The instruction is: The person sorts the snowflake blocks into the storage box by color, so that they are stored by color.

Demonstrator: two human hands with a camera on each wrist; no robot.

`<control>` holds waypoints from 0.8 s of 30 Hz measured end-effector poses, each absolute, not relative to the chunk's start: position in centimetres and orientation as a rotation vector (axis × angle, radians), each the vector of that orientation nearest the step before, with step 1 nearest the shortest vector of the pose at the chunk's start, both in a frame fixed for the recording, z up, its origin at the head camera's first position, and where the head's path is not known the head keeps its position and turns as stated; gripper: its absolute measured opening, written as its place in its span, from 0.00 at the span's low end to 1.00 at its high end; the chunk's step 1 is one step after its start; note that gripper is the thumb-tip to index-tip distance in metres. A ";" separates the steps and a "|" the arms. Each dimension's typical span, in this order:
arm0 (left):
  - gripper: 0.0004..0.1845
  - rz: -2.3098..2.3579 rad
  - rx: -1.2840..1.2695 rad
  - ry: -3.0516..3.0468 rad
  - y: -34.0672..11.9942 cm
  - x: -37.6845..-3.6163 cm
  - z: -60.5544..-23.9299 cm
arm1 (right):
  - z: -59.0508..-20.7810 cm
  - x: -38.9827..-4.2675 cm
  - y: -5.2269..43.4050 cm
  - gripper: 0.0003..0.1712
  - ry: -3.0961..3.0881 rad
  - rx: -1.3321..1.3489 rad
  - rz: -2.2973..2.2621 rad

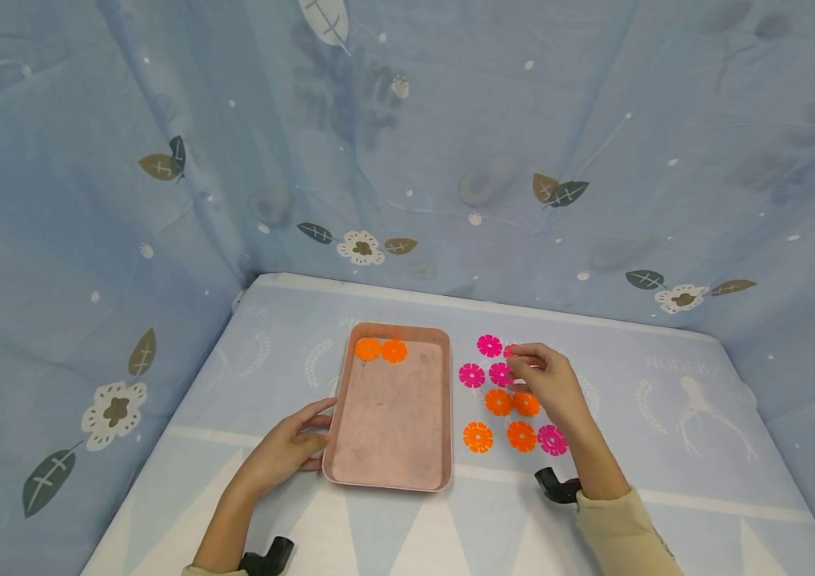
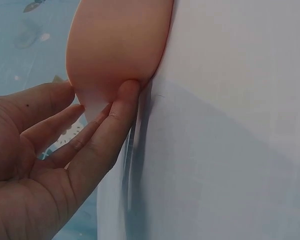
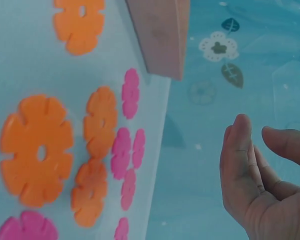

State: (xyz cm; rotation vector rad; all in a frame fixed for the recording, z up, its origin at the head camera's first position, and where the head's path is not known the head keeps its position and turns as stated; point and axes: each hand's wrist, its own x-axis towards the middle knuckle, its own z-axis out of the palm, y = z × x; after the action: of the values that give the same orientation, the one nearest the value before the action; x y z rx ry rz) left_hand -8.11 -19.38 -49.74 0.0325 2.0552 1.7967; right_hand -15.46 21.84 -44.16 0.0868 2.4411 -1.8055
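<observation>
A shallow pink tray (image 1: 387,424) lies on the table with two orange flower-shaped discs (image 1: 394,351) side by side at its far end. My left hand (image 1: 290,444) is at the tray's left side, nearly straight fingertips touching its outer wall (image 2: 120,40). Over the loose discs right of the tray hovers my right hand (image 1: 547,384), overlapping some pink flower discs (image 1: 501,374). In the right wrist view, a gap shows between its thumb and relaxed fingers (image 3: 237,145), with nothing held there. Nearer me lie several orange discs (image 1: 478,438) and another pink disc (image 1: 553,440).
A pale blue and white patterned cloth covers the table (image 1: 666,464). Blue floral curtains (image 1: 450,160) stand behind it and at both sides. Black wrist mounts (image 1: 558,486) sit on both forearms.
</observation>
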 end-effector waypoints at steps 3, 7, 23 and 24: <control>0.31 1.797 0.039 2.060 -19.4 -8.1 -49.7 | -44.6 -15.0 22.7 0.21 2.438 0.132 -1.787; 0.30 1.796 0.043 2.062 -19.4 -8.0 -49.7 | -45.3 -14.6 23.9 0.24 2.437 0.157 -1.769; 0.30 1.801 0.041 2.060 -19.4 -8.0 -49.8 | -48.7 -14.7 27.7 0.23 2.410 0.190 -1.694; 0.30 1.802 0.041 2.058 -19.4 -8.0 -49.8 | -49.0 -14.8 27.8 0.23 2.409 0.186 -1.678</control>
State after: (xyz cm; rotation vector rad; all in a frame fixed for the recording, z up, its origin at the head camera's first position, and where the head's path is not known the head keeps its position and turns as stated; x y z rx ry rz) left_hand -8.03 -19.44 -49.75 0.0408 2.0581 1.8019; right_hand -14.75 27.85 -48.95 0.1865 2.4086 -1.6775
